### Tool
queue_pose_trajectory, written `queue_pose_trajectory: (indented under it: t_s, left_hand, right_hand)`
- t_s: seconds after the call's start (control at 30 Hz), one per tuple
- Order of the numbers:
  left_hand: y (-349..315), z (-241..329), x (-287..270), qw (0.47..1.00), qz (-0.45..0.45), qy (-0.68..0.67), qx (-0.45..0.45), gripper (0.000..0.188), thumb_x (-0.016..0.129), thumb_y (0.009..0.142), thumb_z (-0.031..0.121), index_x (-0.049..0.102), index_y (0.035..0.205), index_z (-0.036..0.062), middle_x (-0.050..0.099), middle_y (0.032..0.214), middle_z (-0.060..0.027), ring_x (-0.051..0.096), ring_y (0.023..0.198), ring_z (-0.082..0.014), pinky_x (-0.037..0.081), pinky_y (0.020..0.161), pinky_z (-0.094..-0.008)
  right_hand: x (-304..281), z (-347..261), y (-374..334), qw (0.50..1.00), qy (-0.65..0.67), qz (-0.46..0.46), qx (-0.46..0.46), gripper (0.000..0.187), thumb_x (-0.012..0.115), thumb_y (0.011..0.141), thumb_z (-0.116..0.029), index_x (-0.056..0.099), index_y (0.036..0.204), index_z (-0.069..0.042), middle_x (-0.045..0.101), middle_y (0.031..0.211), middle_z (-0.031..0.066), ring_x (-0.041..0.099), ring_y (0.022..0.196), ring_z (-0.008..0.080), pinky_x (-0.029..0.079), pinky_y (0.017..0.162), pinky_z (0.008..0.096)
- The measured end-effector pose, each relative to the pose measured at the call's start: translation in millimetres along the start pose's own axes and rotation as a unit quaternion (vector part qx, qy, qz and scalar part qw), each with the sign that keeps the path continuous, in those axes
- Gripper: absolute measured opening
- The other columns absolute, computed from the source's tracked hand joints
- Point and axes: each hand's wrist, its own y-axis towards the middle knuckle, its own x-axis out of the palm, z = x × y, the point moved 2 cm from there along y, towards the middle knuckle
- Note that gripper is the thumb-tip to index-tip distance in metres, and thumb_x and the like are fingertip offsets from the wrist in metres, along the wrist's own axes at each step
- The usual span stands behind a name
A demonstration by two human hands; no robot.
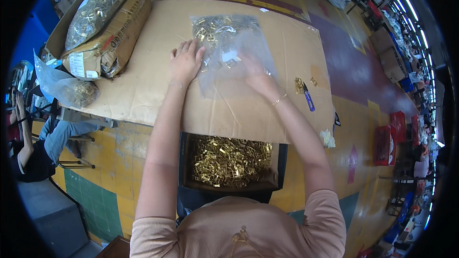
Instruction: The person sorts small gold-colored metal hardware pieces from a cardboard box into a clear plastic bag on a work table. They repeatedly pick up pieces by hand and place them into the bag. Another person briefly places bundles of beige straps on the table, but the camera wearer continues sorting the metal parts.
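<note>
A clear plastic bag (pixel 227 74) lies flat on the cardboard-covered table (pixel 143 83), with many gold metal buckles (pixel 210 31) spread in its far part. My left hand (pixel 185 62) rests flat at the bag's left edge, fingers extended and slightly apart. On the other side, my right hand (pixel 259 77) reaches into or under the hazy film near the bag's right side. Its fingers are blurred and veiled by the plastic, so what they hold does not show. Below the table's near edge, an open dark box (pixel 282 167) contains a heap of similar gold buckles (pixel 229 162).
A blue-handled cutter (pixel 308 98) lies on the right beside a few loose gold pieces (pixel 299 86). At the left stand a carton (pixel 122 38), a full bag of buckles (pixel 98 12) on it, and a smaller bag (pixel 71 88). Another person (pixel 36 150) sits far left.
</note>
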Motion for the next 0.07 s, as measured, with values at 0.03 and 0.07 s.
queue_pose_trajectory:
  t_s: [0.03, 0.07]
  left_hand:
    - [1, 0, -1, 1.0, -0.013, 0.002, -0.007, 0.059, 0.036, 0.104, 0.056, 0.048, 0.147, 0.0178, 0.052, 0.15, -0.0055, 0.041, 0.144, -0.0242, 0.026, 0.118, -0.051]
    - [0, 0, 0, 0.999, -0.029, 0.004, -0.015, 0.06, 0.035, 0.104, 0.057, 0.047, 0.149, 0.0187, 0.051, 0.151, -0.0048, 0.04, 0.145, -0.024, 0.025, 0.118, -0.051]
  right_hand:
    - [7, 14, 15, 1.0, -0.026, 0.002, 0.015, 0.071, 0.057, 0.083, 0.006, 0.04, 0.15, -0.009, 0.04, 0.154, 0.023, 0.037, 0.144, 0.0381, 0.032, 0.12, 0.0388]
    - [15, 29, 28, 0.998, -0.051, -0.003, 0.038, 0.077, 0.059, 0.084, 0.003, 0.033, 0.155, -0.011, 0.035, 0.158, 0.0231, 0.031, 0.148, 0.0382, 0.027, 0.122, 0.0384]
